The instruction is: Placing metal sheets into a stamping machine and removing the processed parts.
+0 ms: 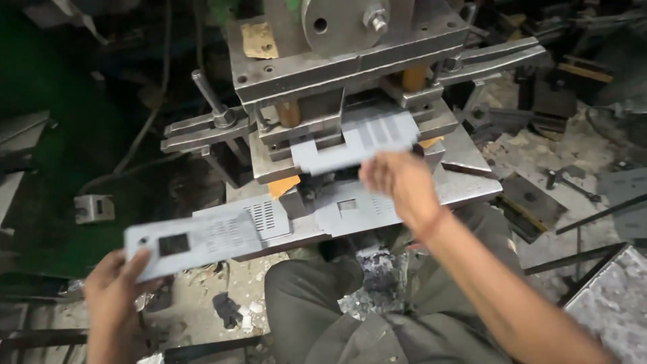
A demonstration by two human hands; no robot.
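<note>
I observe my left hand grasping a punched grey plate by its end, my right hand pinching a second grey plate at the press die.

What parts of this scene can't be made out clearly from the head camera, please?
- Right hand fingertips: motion blur on the grey sheet, grip unclear.
- Sheet's far end: hidden under the press die.
- Left hand palm: covered by the punched plate.
- Press top: cut off by the frame's upper edge.
</note>
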